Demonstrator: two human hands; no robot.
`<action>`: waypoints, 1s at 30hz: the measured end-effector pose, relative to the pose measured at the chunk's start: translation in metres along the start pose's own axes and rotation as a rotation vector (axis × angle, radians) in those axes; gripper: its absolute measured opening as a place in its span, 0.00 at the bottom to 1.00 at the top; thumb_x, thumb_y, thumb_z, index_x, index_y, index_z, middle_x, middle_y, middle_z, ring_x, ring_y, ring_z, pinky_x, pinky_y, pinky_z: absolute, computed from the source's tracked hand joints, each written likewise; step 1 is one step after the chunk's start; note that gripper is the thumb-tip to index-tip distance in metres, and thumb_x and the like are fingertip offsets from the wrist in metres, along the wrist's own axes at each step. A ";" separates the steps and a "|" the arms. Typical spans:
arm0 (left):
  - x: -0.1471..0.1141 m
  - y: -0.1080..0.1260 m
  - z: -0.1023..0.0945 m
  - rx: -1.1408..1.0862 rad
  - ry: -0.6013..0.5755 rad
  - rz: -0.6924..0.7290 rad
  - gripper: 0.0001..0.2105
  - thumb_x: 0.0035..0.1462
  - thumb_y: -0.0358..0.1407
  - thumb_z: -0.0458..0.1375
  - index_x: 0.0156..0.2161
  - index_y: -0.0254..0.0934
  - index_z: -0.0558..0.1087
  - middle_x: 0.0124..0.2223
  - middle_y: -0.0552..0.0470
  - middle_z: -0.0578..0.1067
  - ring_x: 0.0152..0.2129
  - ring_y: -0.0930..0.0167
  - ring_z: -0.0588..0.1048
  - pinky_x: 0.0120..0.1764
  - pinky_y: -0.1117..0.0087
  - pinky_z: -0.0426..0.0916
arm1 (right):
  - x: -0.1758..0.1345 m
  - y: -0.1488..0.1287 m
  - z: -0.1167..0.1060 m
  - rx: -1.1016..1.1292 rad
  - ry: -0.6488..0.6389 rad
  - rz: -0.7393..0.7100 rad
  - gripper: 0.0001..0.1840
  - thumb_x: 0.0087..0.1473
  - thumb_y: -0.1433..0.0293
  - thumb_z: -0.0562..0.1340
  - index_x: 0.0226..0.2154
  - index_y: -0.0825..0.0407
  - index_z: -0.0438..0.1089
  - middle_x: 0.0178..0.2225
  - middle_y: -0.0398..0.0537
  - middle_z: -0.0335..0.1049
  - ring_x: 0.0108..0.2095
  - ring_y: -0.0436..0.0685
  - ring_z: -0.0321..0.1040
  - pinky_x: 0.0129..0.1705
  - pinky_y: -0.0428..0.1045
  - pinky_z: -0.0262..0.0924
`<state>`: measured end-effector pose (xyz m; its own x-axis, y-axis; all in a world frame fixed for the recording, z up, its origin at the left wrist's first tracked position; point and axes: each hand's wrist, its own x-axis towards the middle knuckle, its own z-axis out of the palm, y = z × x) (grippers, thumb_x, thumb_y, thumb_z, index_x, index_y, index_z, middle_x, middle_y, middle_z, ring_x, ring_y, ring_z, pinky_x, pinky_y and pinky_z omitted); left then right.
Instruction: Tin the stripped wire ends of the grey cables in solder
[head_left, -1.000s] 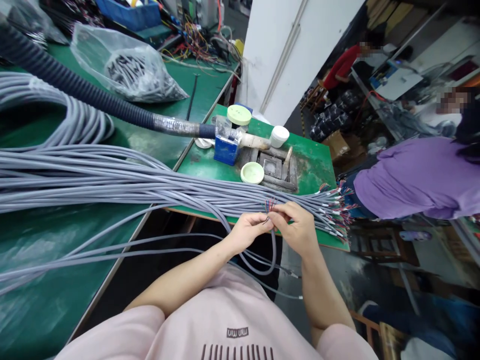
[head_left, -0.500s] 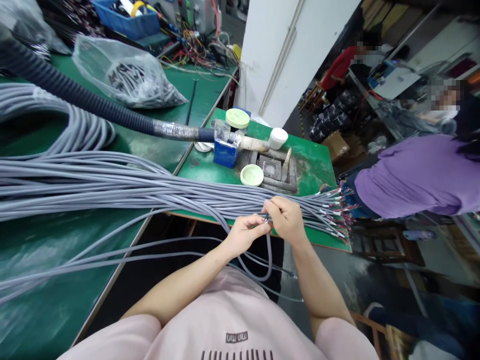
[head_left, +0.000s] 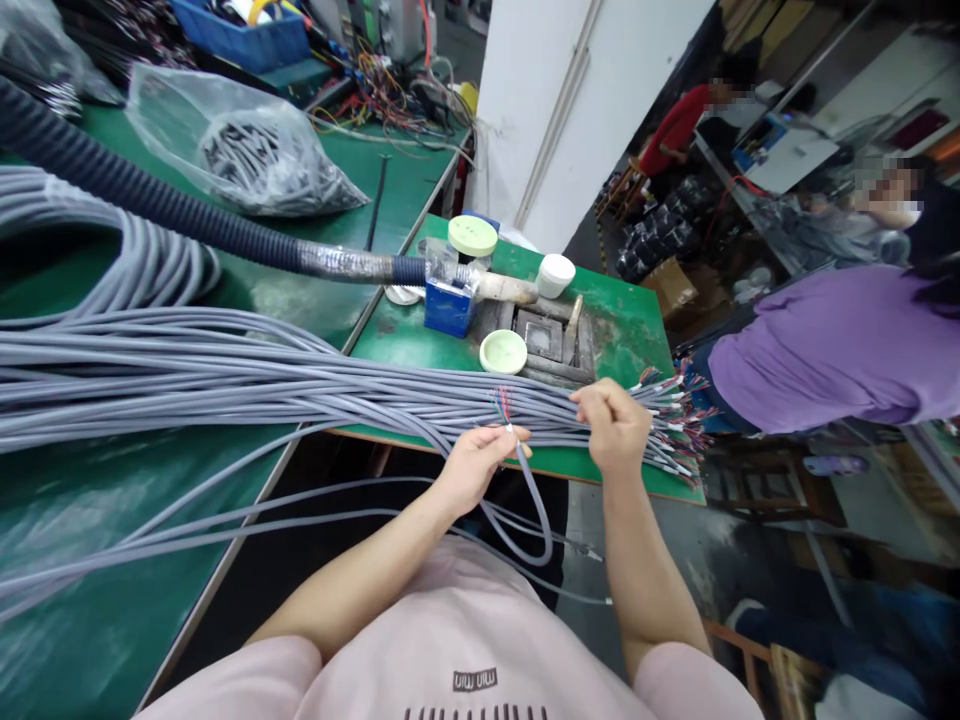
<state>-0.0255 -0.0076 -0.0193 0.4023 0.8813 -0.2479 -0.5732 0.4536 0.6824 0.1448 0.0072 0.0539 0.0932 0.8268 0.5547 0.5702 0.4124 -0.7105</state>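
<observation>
Near the front edge of the bench, my left hand (head_left: 480, 462) pinches a grey cable (head_left: 536, 492) close to its stripped end. Thin coloured wires (head_left: 501, 403) fan upward from that end, above a white band. Below the hand the cable hangs in a loop. To the right, apart from this cable end, my right hand (head_left: 619, 425) is closed, its fingers curled with thumb and forefinger together. Whether anything is between them is hidden. Behind both hands lies a thick bundle of grey cables (head_left: 390, 385), its frayed coloured ends (head_left: 682, 415) at the bench's right edge.
Behind the bundle are a solder pot (head_left: 541, 338), a pale green lid (head_left: 502, 352), a white jar (head_left: 555, 275) and a blue box (head_left: 448, 308). A black corrugated hose (head_left: 195, 215) crosses from the left. A person in purple (head_left: 825, 345) is at right.
My right hand has moved right, away from the cable end. The coloured wires, earlier covered by the fingers, now show spread above my left hand, which still holds the cable.
</observation>
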 end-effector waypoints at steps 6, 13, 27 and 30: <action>0.009 0.026 0.007 -0.175 -0.057 -0.003 0.17 0.37 0.44 0.72 0.30 0.32 0.80 0.25 0.51 0.77 0.22 0.76 0.72 0.30 0.75 0.66 | -0.036 -0.005 0.004 -0.234 -0.371 -0.487 0.21 0.56 0.77 0.58 0.51 0.45 0.69 0.49 0.52 0.71 0.50 0.59 0.67 0.50 0.58 0.64; 0.005 0.031 0.008 0.100 -0.119 0.120 0.14 0.49 0.46 0.65 0.30 0.35 0.79 0.24 0.53 0.76 0.22 0.75 0.72 0.31 0.73 0.67 | -0.019 -0.006 0.008 -0.228 -0.322 -0.606 0.14 0.60 0.65 0.59 0.48 0.43 0.71 0.46 0.48 0.76 0.52 0.60 0.67 0.52 0.59 0.65; 0.020 0.063 -0.063 1.250 0.398 1.218 0.05 0.57 0.35 0.58 0.34 0.39 0.76 0.29 0.53 0.78 0.29 0.70 0.75 0.43 0.63 0.67 | 0.082 0.011 0.047 -0.117 -0.195 -0.027 0.17 0.60 0.57 0.56 0.31 0.51 0.71 0.26 0.44 0.74 0.26 0.52 0.73 0.30 0.46 0.67; 0.019 0.063 -0.059 1.275 0.376 1.224 0.05 0.57 0.34 0.57 0.34 0.40 0.76 0.29 0.53 0.78 0.29 0.70 0.75 0.42 0.63 0.66 | 0.088 0.019 0.057 -0.148 -0.246 -0.008 0.18 0.60 0.57 0.55 0.29 0.51 0.70 0.25 0.44 0.73 0.25 0.52 0.72 0.30 0.46 0.65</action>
<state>-0.0962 0.0453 -0.0222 -0.0520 0.6647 0.7453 0.5253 -0.6166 0.5864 0.1175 0.1100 0.0646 -0.1025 0.8991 0.4257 0.6847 0.3742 -0.6254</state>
